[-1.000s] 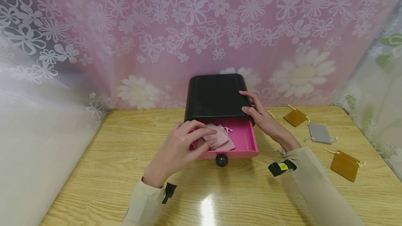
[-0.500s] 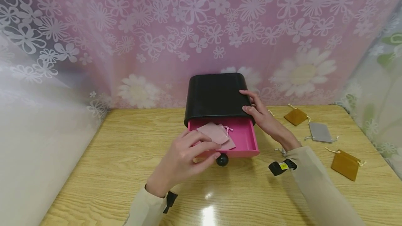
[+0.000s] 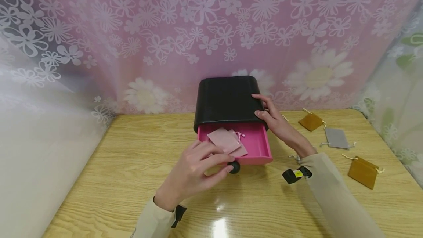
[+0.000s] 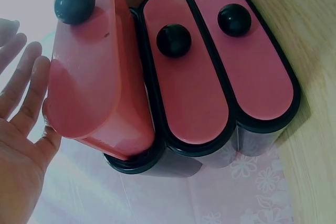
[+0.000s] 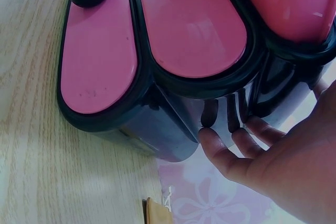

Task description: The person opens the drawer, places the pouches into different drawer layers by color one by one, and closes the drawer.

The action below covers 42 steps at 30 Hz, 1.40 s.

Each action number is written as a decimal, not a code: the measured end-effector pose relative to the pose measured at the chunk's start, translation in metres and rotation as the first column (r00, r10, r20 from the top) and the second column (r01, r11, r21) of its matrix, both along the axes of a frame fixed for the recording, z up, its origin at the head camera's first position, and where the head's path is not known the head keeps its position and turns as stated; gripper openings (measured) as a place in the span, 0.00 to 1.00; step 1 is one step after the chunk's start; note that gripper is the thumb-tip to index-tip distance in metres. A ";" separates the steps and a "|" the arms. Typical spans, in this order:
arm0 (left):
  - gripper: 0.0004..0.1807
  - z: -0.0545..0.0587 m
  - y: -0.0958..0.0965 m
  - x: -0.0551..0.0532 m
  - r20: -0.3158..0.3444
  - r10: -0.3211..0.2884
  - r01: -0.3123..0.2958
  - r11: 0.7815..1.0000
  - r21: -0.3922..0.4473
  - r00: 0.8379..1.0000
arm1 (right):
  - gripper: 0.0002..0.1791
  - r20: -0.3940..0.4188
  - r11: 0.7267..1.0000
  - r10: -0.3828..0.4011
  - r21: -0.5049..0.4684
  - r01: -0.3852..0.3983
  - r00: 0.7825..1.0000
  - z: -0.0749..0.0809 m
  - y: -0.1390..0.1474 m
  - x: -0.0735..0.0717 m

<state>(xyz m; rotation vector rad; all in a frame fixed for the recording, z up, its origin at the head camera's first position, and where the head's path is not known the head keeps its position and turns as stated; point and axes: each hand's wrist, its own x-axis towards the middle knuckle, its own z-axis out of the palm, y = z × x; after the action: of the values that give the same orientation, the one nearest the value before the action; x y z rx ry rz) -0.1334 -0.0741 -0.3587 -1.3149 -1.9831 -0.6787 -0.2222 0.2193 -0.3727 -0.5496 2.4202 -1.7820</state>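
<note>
A black drawer unit point(image 3: 228, 98) with pink drawers stands on the table; its top drawer point(image 3: 257, 146) is pulled out. Pale pink drawstring pouches point(image 3: 224, 140) lie inside, overlapping. My left hand point(image 3: 198, 166) is at the drawer's front left, thumb and index fingertips by the round black knob point(image 3: 235, 167). In the left wrist view, the left hand's fingers point(image 4: 26, 85) spread beside the drawer front, apart from the knob. My right hand point(image 3: 277, 122) rests on the unit's right side, two fingertips over its top edge. Other fingers point(image 5: 212, 142) touch the side wall in the right wrist view.
To the right lie brown drawstring pouches, one farther back point(image 3: 310, 122) and one nearer point(image 3: 363, 172), with a grey pouch point(image 3: 337, 138) between them. Two lower drawers point(image 4: 186, 72) are shut. A floral curtain point(image 3: 165, 47) hangs behind the table point(image 3: 132, 164).
My left hand has come out of the drawer, off the pink pouches, and moved down and right to the knob. The right hand has stayed on the unit.
</note>
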 end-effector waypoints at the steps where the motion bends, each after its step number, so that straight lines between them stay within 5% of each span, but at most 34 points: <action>1: 0.08 0.000 0.000 0.000 0.001 0.000 0.000 1.000 -0.002 1.000 | 0.32 -0.003 1.000 -0.003 0.003 0.003 1.000 0.000 0.000 0.000; 18: 0.08 -0.006 -0.002 0.011 -0.059 0.050 -0.053 0.997 -0.050 0.997 | 0.32 -0.003 1.000 0.004 0.003 -0.004 1.000 0.000 0.000 0.000; 31: 0.12 -0.010 0.000 0.018 -0.172 0.139 -0.165 0.975 -0.151 0.975 | 0.32 -0.001 1.000 -0.002 0.004 0.002 1.000 -0.001 0.000 0.000; 42: 0.13 -0.020 0.007 0.022 -0.203 0.223 -0.249 0.961 -0.116 0.954 | 0.32 0.001 1.000 -0.001 0.000 0.001 1.000 -0.001 0.002 0.001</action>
<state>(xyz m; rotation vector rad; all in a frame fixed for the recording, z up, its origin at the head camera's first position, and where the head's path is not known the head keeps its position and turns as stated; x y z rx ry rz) -0.1118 -0.0670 -0.3790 -1.1487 -2.0181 -0.2938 -0.2216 0.2208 -0.3740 -0.5483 2.4199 -1.7825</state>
